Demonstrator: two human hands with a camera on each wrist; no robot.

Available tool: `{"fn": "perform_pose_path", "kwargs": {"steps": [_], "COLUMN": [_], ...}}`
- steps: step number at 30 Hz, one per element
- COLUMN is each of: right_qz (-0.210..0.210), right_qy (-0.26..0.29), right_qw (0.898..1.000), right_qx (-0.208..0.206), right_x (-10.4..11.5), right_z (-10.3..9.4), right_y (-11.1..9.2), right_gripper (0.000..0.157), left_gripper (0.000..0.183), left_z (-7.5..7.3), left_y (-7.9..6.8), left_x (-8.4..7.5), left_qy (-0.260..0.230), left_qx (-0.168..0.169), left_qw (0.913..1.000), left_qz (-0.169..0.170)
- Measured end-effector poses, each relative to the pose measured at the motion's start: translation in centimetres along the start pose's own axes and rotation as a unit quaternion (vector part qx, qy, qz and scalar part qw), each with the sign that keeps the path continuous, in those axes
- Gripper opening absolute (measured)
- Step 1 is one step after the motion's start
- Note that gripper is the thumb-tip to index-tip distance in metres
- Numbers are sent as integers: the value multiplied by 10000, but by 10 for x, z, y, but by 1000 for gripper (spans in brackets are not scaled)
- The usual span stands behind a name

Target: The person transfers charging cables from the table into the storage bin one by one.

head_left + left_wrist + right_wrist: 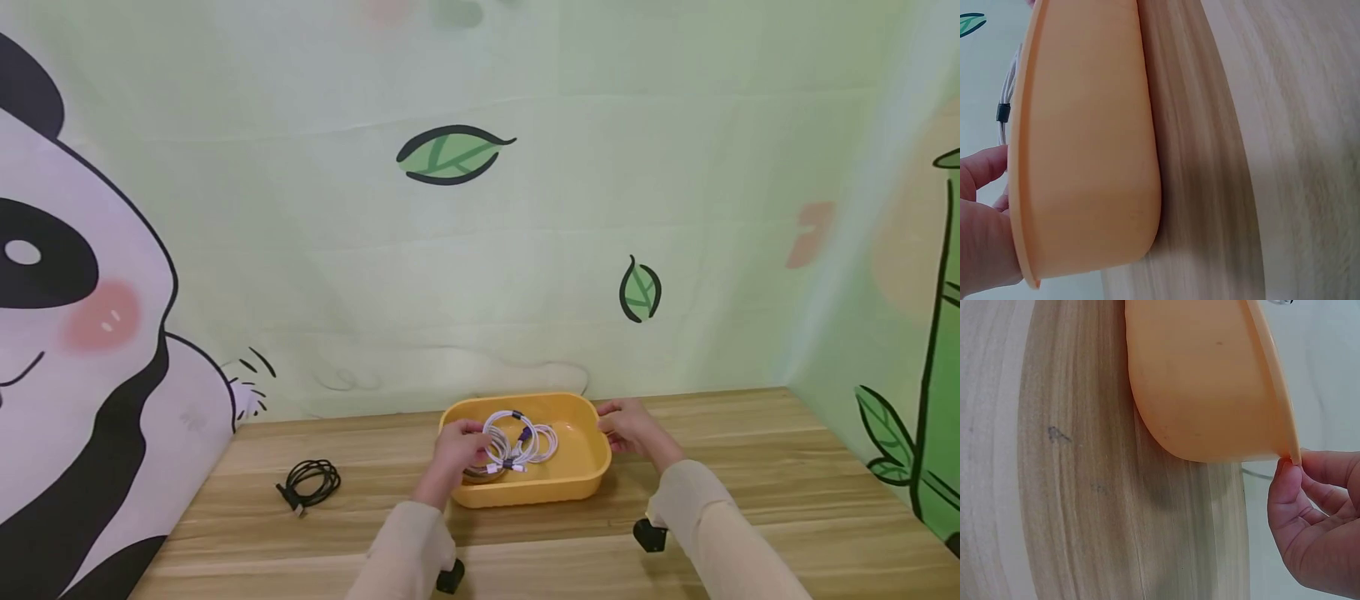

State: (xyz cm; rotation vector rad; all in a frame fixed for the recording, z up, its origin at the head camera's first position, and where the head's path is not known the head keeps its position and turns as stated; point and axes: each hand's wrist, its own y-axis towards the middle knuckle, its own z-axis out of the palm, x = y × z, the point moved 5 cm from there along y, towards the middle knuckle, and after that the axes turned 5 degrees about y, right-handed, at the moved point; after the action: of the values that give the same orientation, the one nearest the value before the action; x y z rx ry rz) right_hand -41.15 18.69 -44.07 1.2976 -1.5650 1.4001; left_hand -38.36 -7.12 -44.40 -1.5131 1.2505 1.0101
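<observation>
A yellow plastic basin point(577, 487) stands on the wooden table, with several coiled cables in it. My left hand point(459, 450) reaches over its left side and pinches the edge of a white coiled cable point(517, 414), which stands upright with dark ties round it. In the left wrist view the basin wall point(1085, 137) hides part of the fingers and most of the coil. My right hand point(628, 427) pinches the rim at the right end between thumb and fingers, as the right wrist view shows. A second white coil point(551, 444) lies behind the first.
A black coiled cable point(309, 483) lies on the table point(360, 533) left of the basin. Behind the table hangs a pale green backdrop point(450, 275) printed with a panda and leaves. The basin is close to the table's back edge.
</observation>
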Motion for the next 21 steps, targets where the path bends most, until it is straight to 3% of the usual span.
{"fn": "perform_pose_path", "kwargs": {"steps": [21], "right_qz": [50], "right_qy": [-29], "right_qw": [10000], "right_qx": [-78], "right_x": [-1], "right_z": [-1], "right_y": [2], "right_gripper": [34], "left_gripper": [24], "left_z": [27], "left_y": [-2], "left_x": [0], "left_qy": [141], "left_qx": [173], "left_qw": [9996], "left_qz": [152]}}
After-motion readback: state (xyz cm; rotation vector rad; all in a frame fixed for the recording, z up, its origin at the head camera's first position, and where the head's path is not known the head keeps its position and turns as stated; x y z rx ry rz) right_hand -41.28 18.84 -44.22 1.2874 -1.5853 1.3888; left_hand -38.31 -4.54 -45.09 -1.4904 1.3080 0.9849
